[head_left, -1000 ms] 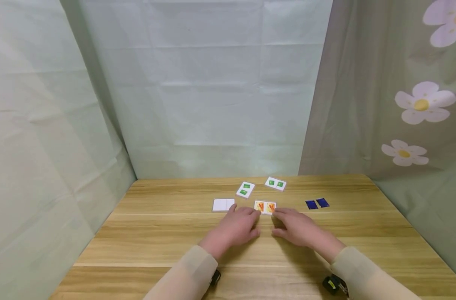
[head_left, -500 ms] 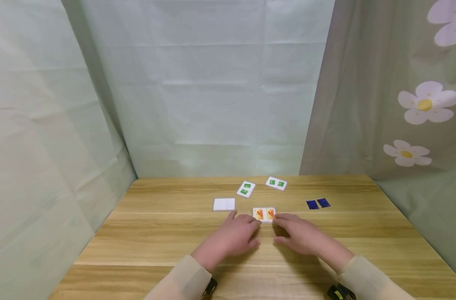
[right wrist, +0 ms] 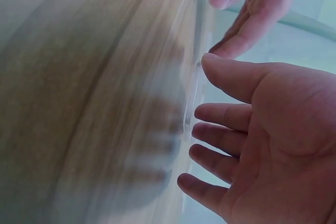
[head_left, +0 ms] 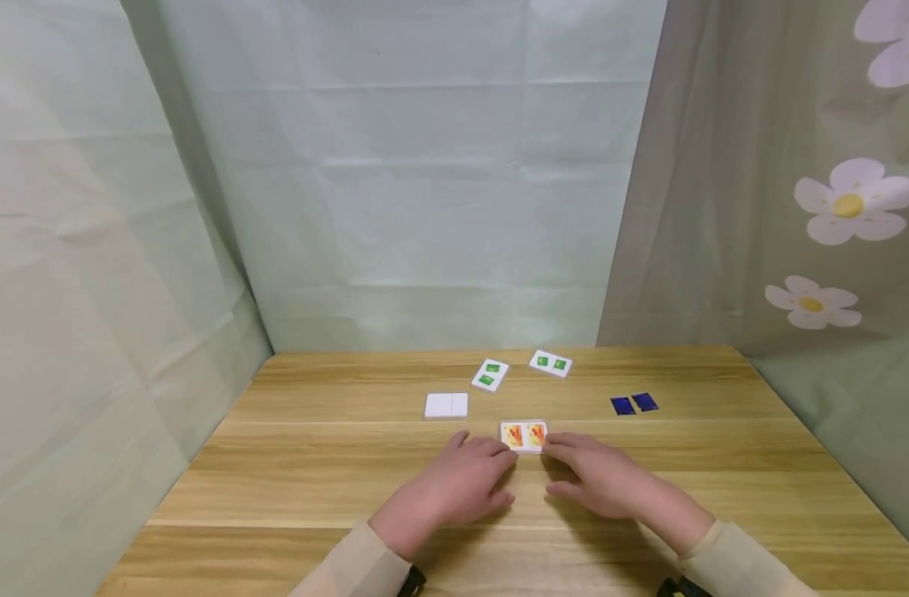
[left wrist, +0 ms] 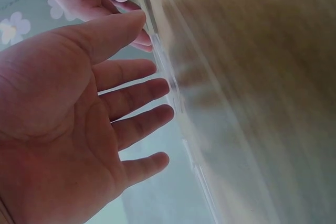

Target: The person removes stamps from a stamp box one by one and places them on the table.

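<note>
A card holder with a clear rim and two orange-and-yellow picture squares lies flat on the wooden table between my hands. My left hand touches its left edge with the fingertips, the fingers extended. On the opposite edge rest the fingertips of my right hand, its fingers also mostly straight. Both palms show in the wrist views, where the left palm and right palm hold nothing. In those views the holder appears only as a thin clear edge.
Behind the left hand lies a holder with blank white squares. Two holders with green squares, one tilted and one farther back, lie near the rear edge. Two dark blue squares lie to the right. Cloth curtains surround the table.
Both hands have drawn the orange-square holder toward the body and slightly left, away from the blank and green ones. The other pieces stay where they were.
</note>
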`<state>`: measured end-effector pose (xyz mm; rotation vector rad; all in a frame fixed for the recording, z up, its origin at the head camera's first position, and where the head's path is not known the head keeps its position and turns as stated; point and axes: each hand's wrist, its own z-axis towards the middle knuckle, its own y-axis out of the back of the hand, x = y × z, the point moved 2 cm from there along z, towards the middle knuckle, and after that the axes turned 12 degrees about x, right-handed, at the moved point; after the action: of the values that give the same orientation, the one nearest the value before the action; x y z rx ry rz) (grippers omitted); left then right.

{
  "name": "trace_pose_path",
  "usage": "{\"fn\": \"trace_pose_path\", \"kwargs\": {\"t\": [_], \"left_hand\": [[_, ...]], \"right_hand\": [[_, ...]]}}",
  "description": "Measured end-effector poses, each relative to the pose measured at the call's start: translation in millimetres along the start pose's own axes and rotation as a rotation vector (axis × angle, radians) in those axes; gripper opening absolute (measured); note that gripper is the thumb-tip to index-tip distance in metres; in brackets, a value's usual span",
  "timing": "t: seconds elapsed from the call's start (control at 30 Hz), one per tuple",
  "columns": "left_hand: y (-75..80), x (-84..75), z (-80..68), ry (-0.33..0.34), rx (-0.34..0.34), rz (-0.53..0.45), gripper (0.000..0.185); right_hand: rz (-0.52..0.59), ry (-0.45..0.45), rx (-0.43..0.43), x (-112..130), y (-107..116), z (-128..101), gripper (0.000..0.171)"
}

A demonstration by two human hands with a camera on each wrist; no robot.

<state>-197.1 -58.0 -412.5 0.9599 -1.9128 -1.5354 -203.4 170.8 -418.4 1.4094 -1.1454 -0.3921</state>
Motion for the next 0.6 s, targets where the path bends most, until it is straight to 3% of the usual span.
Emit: {"fn": "trace_pose_path", "kwargs": {"t": [0.27,0.6], "left_hand": [[-1.5,2.3,-0.4,-0.016,0.002,-0.028,0.055],[-0.7,17.7,20.9,-0.043,-0.129,-0.097,0.057]], "right_hand": [[0.044,0.007,-0.025,-2,1,0,0.058],[0.168,-0.017,-0.121,-18,8,17,0.062]]}}
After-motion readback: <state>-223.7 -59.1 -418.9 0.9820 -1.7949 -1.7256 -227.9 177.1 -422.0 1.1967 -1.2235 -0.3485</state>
